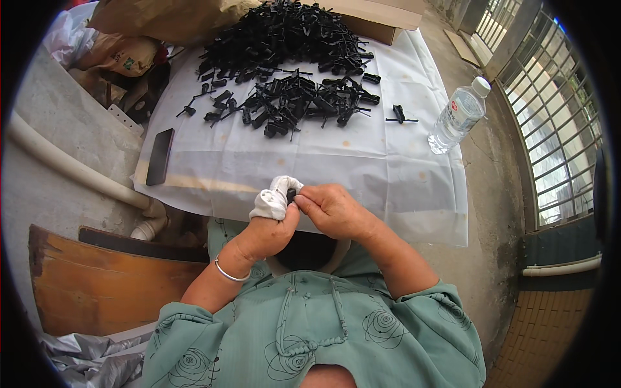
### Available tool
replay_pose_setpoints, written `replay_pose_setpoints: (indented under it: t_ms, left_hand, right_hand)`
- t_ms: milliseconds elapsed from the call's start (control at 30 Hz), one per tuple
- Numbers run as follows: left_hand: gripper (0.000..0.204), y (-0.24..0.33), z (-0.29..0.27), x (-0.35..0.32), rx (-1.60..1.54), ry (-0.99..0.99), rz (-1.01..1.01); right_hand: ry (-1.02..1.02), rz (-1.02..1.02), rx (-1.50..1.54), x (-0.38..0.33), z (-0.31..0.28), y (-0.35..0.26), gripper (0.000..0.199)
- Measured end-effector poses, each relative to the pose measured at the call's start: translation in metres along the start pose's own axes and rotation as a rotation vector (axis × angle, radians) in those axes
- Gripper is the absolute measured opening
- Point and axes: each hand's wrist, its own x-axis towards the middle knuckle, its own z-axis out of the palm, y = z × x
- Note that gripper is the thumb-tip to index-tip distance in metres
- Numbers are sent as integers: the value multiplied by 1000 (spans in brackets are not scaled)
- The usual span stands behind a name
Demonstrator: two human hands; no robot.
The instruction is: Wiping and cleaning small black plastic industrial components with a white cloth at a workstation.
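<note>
My left hand [270, 231], its fingers wrapped in white cloth [270, 203], is closed around a small black plastic part [291, 194] at the near edge of the table. From the other side my right hand [335, 208] pinches at the same part with thumb and fingers. Most of the part is hidden by the fingers. Beyond my hands lies a large heap of similar black plastic parts [291, 39], with a smaller pile [288, 103] in front of it. One single black part [400, 115] sits apart to the right.
The table wears a whitish plastic sheet [362, 168]. On it are a phone [160, 157] at left and a water bottle [456, 118] at right. A cardboard box [375, 27] and brown paper [155, 19] stand behind. Below my hands shows a dark round container [337, 256].
</note>
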Motion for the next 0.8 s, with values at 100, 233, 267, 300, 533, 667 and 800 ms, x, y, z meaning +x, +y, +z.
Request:
replay_pose_setpoints:
  t_ms: [100, 233, 267, 300, 533, 667, 800]
  left_hand:
    - [22, 3, 1, -1, 106, 63, 59]
    - [20, -6, 6, -5, 163, 59, -13]
    - [19, -8, 7, -5, 173, 57, -40]
    - [25, -6, 3, -9, 245, -7, -98]
    - [49, 6, -83, 24, 291, -82, -159]
    - [53, -108, -175, 78, 878, 505, -196]
    - [70, -168, -176, 147, 508, 485, -351]
  right_hand:
    - [131, -85, 20, 1, 16, 9, 20]
    - [124, -13, 102, 3, 30, 27, 21]
    - [124, 25, 128, 2, 32, 28, 21]
    - [108, 8, 116, -1, 32, 27, 21]
    - [551, 76, -498, -4, -66, 40, 22]
    - [801, 407, -915, 28, -127, 75, 18]
    - [774, 371, -897, 71, -153, 127, 24]
